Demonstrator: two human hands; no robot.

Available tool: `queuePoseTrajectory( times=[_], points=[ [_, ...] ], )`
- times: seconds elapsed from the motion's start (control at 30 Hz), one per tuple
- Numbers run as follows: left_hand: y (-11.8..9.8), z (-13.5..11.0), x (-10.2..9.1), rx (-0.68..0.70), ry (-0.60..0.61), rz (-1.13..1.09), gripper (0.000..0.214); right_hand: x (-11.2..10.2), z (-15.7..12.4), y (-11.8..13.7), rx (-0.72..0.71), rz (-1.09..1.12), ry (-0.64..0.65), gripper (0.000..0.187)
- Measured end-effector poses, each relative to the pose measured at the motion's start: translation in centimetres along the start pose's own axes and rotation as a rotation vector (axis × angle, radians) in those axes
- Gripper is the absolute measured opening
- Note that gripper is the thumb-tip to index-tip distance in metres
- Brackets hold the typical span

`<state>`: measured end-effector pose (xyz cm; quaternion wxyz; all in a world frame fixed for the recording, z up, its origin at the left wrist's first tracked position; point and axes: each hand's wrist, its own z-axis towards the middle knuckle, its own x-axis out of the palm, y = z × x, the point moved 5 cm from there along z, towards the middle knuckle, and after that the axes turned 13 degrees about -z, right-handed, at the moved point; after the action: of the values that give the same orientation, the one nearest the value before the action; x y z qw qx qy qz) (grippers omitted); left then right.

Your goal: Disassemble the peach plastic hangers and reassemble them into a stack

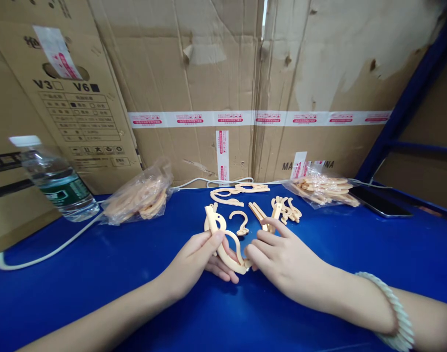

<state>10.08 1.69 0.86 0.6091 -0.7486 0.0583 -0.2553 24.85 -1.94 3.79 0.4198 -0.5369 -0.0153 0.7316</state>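
Slippage could come from uneven pressure on the one curved cream hanger section (229,262), mid-frame: the left hand (198,254) pinches it between thumb and fingers; whether the right hand (287,259) grips its lower end, I cannot tell. Counted: one loose hook (242,231) just above, two bagged bundles, one water bottle (67,193) left, one phone (379,201) right.

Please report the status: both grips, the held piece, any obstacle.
Left grip holding curved beige piece. Right grip at its near end. Loose hook just beyond, apparently not obstructing.
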Motion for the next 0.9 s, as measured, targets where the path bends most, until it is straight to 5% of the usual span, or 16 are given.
queuePoseTrajectory(
  times=[0.3,0.9],
  points=[
    [-0.5,-0.3,0.1,0.025,0.016,-0.055,0.055,-1.2,0.2,-0.5,-0.009,0.048,-0.087,0.042],
    [-0.1,-0.8,0.3,0.013,-0.047,-0.076,0.058,-1.6,0.1,-0.8,-0.096,0.152,-0.044,0.041]
  ],
)
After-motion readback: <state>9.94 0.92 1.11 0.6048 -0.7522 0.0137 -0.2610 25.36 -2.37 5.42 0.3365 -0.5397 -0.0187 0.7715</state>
